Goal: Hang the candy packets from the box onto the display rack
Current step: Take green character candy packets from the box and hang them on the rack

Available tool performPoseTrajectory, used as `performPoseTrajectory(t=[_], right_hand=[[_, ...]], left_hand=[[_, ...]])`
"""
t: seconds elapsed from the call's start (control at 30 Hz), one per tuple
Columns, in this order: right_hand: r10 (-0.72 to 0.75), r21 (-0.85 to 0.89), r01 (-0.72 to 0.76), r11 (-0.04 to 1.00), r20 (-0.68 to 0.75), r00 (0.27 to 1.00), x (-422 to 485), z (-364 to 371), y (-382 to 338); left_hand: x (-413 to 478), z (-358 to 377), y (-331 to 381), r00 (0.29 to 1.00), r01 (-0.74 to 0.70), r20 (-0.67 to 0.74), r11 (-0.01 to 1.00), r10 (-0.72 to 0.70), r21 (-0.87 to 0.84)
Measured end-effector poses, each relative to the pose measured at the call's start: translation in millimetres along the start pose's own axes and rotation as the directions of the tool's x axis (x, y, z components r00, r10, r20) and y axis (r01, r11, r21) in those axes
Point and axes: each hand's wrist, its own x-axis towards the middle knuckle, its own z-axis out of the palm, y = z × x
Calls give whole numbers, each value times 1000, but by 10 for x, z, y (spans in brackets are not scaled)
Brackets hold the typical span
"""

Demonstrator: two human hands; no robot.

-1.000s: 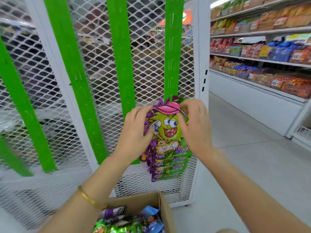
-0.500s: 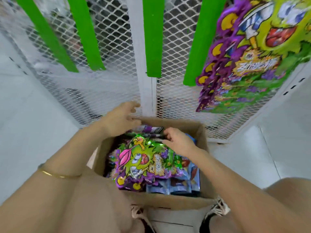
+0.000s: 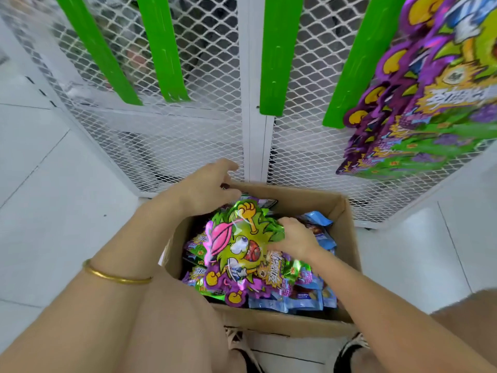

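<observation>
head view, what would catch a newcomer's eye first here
The shiny green-and-purple candy packet grabs the eye first, topping the pile in the cardboard box at bottom centre, with the right hand gripping its edge. Next, the bunch of matching packets hanging on the white mesh display rack, upper right.

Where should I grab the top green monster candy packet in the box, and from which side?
Pinch the top green monster candy packet at its fist-and-hat end, probably coming from above on the display rack side: it lies flat, face up on the other packets, with that edge free. The right hand grips its right edge.
</observation>
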Motion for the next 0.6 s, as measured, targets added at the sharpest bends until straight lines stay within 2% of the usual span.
performPoseTrajectory(t=[0.13,0.3,0.37,0.43,0.5,0.57,0.6], right_hand=[[-5,296,-19,955,79,997,-253,-428,132],[58,645,3,764,-73,996,-789,-1150,272],[86,681,13,732,-112,990,-962,-1368,332],[109,661,24,750,-158,981,-1074,-1549,417],[140,662,74,746,-264,954,-1228,-1747,478],[149,615,178,768,-442,885,-1424,-1994,494],[108,518,244,820,-558,823,-1516,-2137,486]], left_hand=[[12,46,45,1000,14,8,1000,-13,-18],[26,146,260,998,42,-34,996,-45,-76],[36,188,447,998,-14,-70,993,6,-120],[36,216,691,991,-78,-119,970,52,-229],[-1,211,970,981,-159,-152,953,123,-256],[7,186,1239,960,-270,-136,943,246,-197],[16,161,1383,944,-325,-116,935,310,-140]])
